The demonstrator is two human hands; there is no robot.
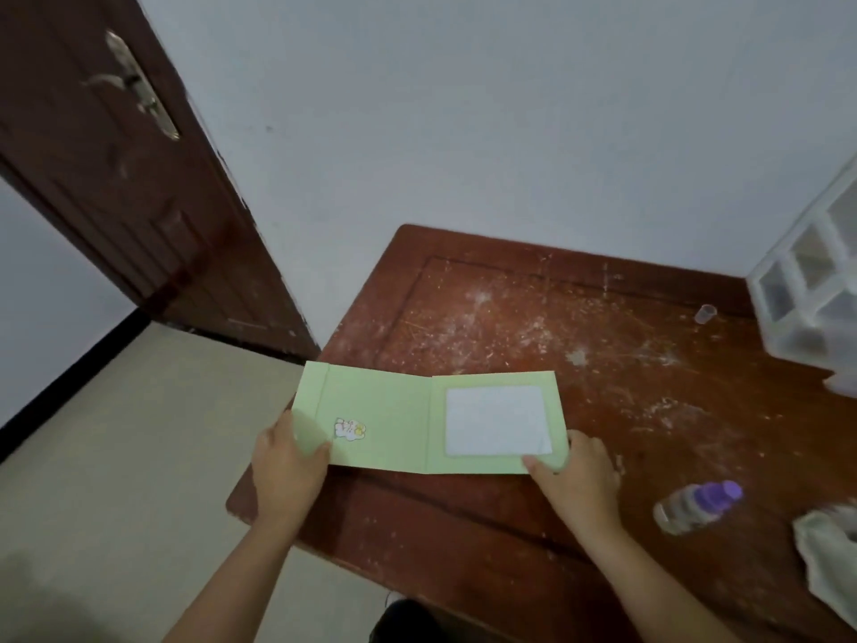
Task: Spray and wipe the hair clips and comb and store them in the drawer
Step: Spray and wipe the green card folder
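Note:
Both my hands hold an opened light-green folding case (394, 420) above the near left part of the wooden table (579, 317). Its right panel carries a white rectangle, maybe a mirror; a small sticker sits on the left panel. My left hand (290, 461) grips the left flap, thumb on top. My right hand (577, 471) pinches the right lower corner. A clear spray bottle with a purple cap (695, 505) lies on its side at the right. A crumpled pale cloth (830, 549) lies beside it. No hair clips or comb are visible.
A white plastic drawer unit (816, 290) stands at the table's far right against the wall. A small clear cap (705, 313) lies near it. A brown door (116, 178) is at the left, with pale floor below.

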